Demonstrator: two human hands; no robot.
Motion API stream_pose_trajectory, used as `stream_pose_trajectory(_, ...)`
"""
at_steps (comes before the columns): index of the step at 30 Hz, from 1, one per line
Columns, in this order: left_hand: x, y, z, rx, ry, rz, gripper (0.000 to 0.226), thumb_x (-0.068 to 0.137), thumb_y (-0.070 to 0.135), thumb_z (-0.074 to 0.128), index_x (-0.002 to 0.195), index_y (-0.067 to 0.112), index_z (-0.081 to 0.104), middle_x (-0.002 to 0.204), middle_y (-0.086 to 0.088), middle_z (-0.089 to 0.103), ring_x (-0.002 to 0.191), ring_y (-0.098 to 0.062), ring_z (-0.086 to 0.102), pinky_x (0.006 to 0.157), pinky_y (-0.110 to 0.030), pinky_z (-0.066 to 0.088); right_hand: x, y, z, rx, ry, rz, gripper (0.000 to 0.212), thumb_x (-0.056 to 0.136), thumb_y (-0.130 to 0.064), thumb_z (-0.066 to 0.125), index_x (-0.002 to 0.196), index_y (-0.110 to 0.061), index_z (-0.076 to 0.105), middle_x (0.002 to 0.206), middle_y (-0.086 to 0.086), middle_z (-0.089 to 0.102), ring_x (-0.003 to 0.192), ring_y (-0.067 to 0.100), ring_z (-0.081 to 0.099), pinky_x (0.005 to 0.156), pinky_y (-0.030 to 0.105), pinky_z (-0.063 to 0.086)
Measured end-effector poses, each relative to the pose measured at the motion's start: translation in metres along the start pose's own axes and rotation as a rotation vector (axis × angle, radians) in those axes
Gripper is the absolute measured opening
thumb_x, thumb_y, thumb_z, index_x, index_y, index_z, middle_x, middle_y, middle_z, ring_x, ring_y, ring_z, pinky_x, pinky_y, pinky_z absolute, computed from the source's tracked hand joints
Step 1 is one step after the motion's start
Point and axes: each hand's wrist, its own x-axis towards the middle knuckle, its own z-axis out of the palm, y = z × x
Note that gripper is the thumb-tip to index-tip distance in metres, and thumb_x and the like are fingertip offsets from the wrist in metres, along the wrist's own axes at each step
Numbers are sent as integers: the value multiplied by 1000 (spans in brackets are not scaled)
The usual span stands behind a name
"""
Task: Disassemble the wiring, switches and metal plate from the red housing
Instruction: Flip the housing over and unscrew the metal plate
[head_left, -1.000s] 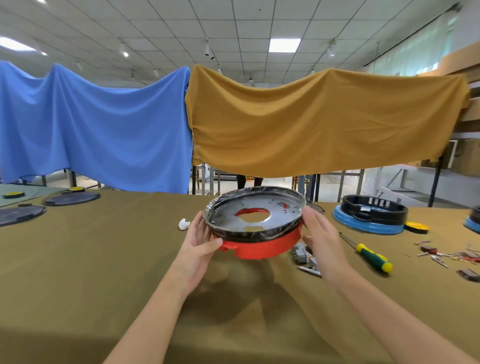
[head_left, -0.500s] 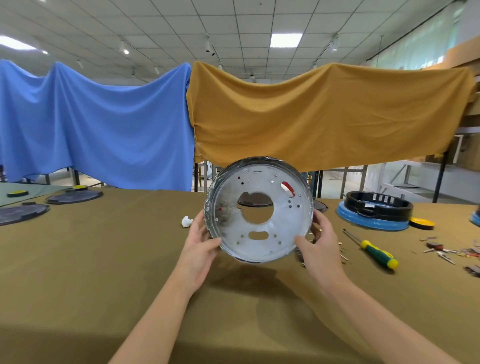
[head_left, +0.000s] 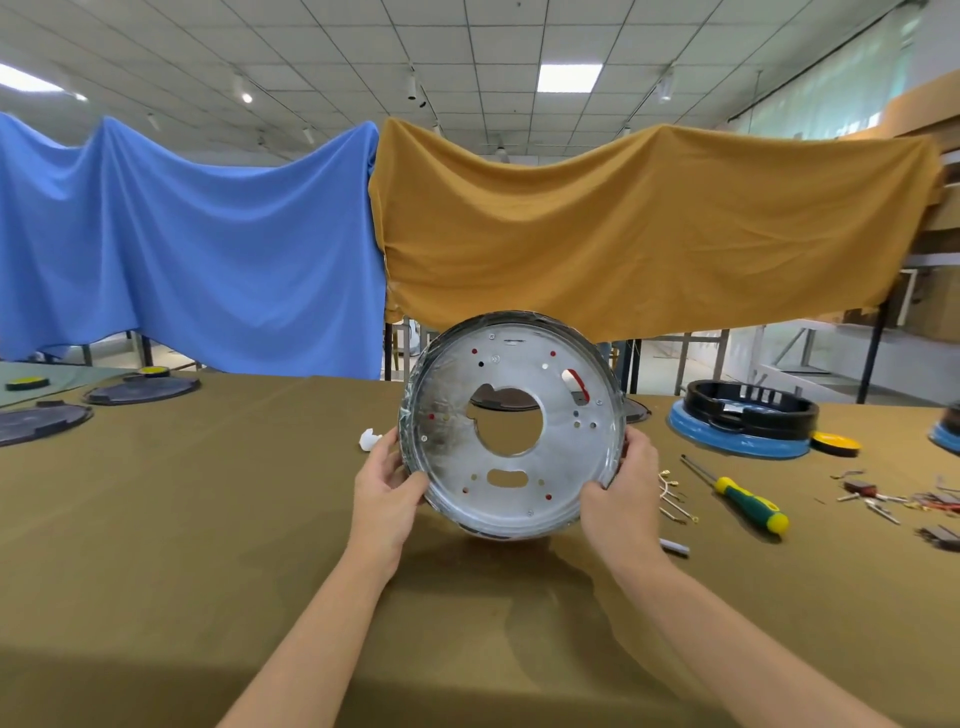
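The round metal plate (head_left: 511, 423) is held up on edge above the middle of the table (head_left: 208, 519), its dished inner face turned toward the person, near the front edge. It has a big round hole in the middle, a slot below that, and small holes through which bits of red show. A dark rim runs around its outside. Whether the red housing sits behind it I cannot tell from here.

The left hand (head_left: 387, 488) grips the plate's lower left edge, thumb curled over the rim onto the inner face, fingers behind. The right hand (head_left: 621, 491) grips the lower right edge in the same way, thumb on the front, fingers wrapped round the back.

Just right of the right hand lie a few loose wires (head_left: 672, 493) with brass terminals, and below them a small white piece (head_left: 674, 546). Further right lies a screwdriver (head_left: 735, 491) with a green and yellow handle, shaft pointing away. Near the right edge small parts (head_left: 904, 506) are scattered. Toward the far right corner sits a black and blue housing (head_left: 745, 418) with a yellow disc (head_left: 835, 443) beside it. A small white scrap (head_left: 367, 439) lies just left of the left hand. Dark round lids (head_left: 140, 387) rest toward the far left edge.
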Motion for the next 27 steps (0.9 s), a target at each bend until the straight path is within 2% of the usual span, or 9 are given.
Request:
stream_pose_trajectory(4, 0, 1, -1, 71, 43, 73, 55, 88, -6, 61, 130, 29, 62, 116, 9, 72, 109, -9, 68, 85, -24, 58, -2, -2, 5, -13, -26, 14, 57, 82, 18, 57, 119, -24, 42, 114, -2, 41, 96, 8, 47, 64, -5, 39)
stream_pose_trajectory(6, -1, 2, -1, 97, 70, 92, 56, 88, -8, 55, 130, 28, 62, 115, 10, 73, 108, -6, 67, 87, -22, 57, -5, -1, 6, -18, -35, -2, 53, 86, 13, 57, 114, -28, 38, 112, -3, 42, 93, 4, 49, 64, 3, 44)
stream_pose_trajectory(8, 0, 3, -1, 115, 89, 98, 55, 90, -6, 53, 132, 29, 61, 114, 12, 72, 106, -4, 67, 85, -20, 56, -6, 1, 5, -34, -37, -16, 42, 92, 0, 58, 113, -30, 38, 111, -4, 47, 92, -1, 50, 61, 11, 42)
stream_pose_trajectory(12, -1, 3, 0, 130, 108, 92, 47, 92, 1, 56, 133, 25, 59, 111, 11, 73, 104, -2, 67, 81, -16, 54, -4, 7, 1, -30, -23, 8, 11, 99, -16, 52, 105, -24, 47, 99, 0, 55, 84, 7, 54, 57, 16, 38)
stream_pose_trajectory(13, -1, 3, 1, 150, 105, 99, 46, 91, -1, 55, 128, 26, 62, 107, 11, 73, 100, -2, 67, 78, -15, 53, -4, 8, 0, -35, -14, 18, 6, 100, -16, 50, 100, -22, 48, 95, 3, 56, 80, 12, 53, 57, 18, 37)
stream_pose_trajectory(16, -3, 5, 3, 214, 107, 124, 49, 87, -2, 55, 116, 37, 64, 99, 10, 73, 88, -5, 67, 74, -18, 51, -1, 13, -2, -67, 6, 68, 11, 98, -7, 46, 89, -14, 45, 85, 12, 54, 69, 17, 45, 55, 29, 35)
stream_pose_trajectory(20, -6, 6, 2, 268, 106, 161, 50, 86, 0, 57, 110, 44, 62, 93, 13, 71, 75, -2, 62, 68, -21, 50, 4, 16, -1, -101, -7, 123, 13, 94, 1, 45, 88, -11, 44, 82, 10, 52, 67, 17, 43, 55, 29, 33)
stream_pose_trajectory(24, -9, 10, 5, 293, 65, 159, 50, 89, 4, 59, 125, 40, 59, 106, 16, 70, 95, -4, 65, 84, -28, 55, 10, 19, -2, -106, 9, 178, 17, 92, 3, 45, 86, -13, 43, 80, 8, 53, 67, 17, 45, 55, 29, 34)
stream_pose_trajectory(27, -12, 9, 6, 303, -129, 111, 73, 90, 1, 58, 147, 42, 38, 134, 16, 59, 122, -7, 57, 100, -31, 48, 9, 20, -6, -64, 9, 235, 16, 94, -2, 48, 87, -15, 45, 83, 8, 56, 70, 20, 52, 60, 39, 50)
